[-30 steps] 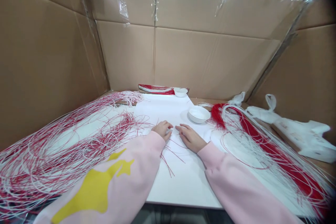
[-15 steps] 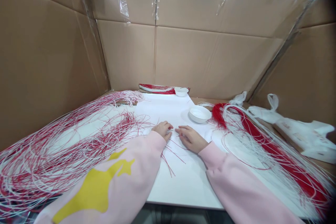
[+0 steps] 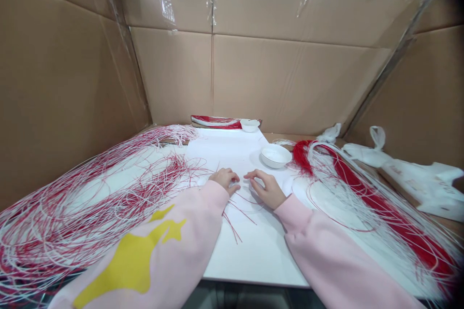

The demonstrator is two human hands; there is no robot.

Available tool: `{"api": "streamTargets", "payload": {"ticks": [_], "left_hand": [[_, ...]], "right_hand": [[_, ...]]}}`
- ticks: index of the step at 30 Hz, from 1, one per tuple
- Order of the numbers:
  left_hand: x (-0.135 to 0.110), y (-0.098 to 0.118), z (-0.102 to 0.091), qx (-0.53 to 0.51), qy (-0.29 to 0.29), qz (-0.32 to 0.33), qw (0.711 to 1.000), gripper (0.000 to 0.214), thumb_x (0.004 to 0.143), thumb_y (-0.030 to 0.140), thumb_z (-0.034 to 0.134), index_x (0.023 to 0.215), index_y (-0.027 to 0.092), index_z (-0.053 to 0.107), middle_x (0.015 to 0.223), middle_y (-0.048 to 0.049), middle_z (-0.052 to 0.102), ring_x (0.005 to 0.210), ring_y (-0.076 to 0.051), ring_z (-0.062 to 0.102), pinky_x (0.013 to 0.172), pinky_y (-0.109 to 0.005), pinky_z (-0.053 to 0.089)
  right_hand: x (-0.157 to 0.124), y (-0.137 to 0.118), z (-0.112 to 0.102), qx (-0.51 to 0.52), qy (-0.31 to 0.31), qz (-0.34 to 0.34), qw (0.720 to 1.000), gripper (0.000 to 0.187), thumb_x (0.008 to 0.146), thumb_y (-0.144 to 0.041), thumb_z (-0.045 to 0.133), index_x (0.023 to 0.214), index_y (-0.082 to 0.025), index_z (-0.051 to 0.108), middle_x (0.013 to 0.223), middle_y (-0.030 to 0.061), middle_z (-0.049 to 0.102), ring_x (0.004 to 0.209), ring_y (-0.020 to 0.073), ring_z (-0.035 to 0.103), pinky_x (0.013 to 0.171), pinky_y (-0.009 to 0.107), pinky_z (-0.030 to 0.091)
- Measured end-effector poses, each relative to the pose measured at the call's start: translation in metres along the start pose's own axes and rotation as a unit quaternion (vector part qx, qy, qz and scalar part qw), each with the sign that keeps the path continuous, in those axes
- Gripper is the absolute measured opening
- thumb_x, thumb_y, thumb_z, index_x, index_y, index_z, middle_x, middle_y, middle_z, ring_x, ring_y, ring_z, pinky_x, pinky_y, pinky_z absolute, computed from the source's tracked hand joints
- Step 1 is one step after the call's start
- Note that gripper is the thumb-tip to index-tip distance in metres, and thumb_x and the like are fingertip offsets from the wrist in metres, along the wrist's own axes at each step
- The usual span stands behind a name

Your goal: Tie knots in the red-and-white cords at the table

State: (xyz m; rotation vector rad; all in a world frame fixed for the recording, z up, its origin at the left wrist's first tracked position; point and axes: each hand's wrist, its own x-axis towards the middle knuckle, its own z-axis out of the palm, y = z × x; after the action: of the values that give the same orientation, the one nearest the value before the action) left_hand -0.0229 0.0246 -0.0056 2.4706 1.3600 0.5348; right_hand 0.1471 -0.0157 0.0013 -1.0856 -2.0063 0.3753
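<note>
Red-and-white strings (image 3: 232,222) lie in a few loose strands on a white sheet (image 3: 224,152), right under the hands. The left hand (image 3: 224,179) and right hand (image 3: 264,188) rest curled on the sheet, just apart; I cannot tell whether either pinches a strand. Big string heaps (image 3: 90,203) lie on both sides, and a white bowl (image 3: 275,156) sits near the right hand.

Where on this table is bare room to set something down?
Bare white sheet lies beyond the left hand and right hand, between the round white bowl and the left red-and-white strand heap. Another lies near the front edge, right of the short red strands. Both sides are crowded.
</note>
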Motion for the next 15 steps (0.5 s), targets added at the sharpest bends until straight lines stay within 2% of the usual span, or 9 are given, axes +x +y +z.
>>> {"api": "streamTargets", "payload": {"ticks": [6, 10, 15], "left_hand": [[0.003, 0.001, 0.001, -0.046, 0.002, 0.004, 0.999, 0.012, 0.067, 0.025, 0.054, 0.074, 0.023, 0.065, 0.078, -0.0020, 0.057, 0.080, -0.019, 0.050, 0.073, -0.030, 0.038], [0.004, 0.000, 0.003, -0.119, 0.012, -0.005, 0.993, 0.007, 0.063, 0.021, 0.056, 0.065, 0.021, 0.063, 0.074, -0.0014, 0.058, 0.077, -0.017, 0.050, 0.073, -0.029, 0.038], [0.008, -0.002, 0.009, -0.287, 0.015, -0.034, 0.957, 0.018, 0.069, 0.028, 0.051, 0.077, 0.015, 0.061, 0.070, -0.0031, 0.061, 0.064, -0.012, 0.054, 0.060, -0.023, 0.041]], "right_hand": [[0.001, -0.002, 0.001, 0.006, 0.033, 0.022, 0.999, 0.010, 0.075, -0.013, 0.043, 0.072, -0.017, 0.052, 0.083, 0.0045, 0.064, 0.081, 0.0168, 0.059, 0.074, 0.030, 0.043], [0.001, -0.004, 0.001, 0.009, 0.040, 0.026, 0.999, 0.009, 0.073, -0.012, 0.045, 0.069, -0.017, 0.051, 0.082, 0.0046, 0.065, 0.079, 0.0166, 0.060, 0.074, 0.030, 0.044], [-0.001, -0.010, 0.000, 0.051, 0.074, 0.041, 0.995, 0.007, 0.073, -0.012, 0.046, 0.068, -0.017, 0.048, 0.083, 0.0060, 0.064, 0.078, 0.0163, 0.061, 0.074, 0.031, 0.047]]}}
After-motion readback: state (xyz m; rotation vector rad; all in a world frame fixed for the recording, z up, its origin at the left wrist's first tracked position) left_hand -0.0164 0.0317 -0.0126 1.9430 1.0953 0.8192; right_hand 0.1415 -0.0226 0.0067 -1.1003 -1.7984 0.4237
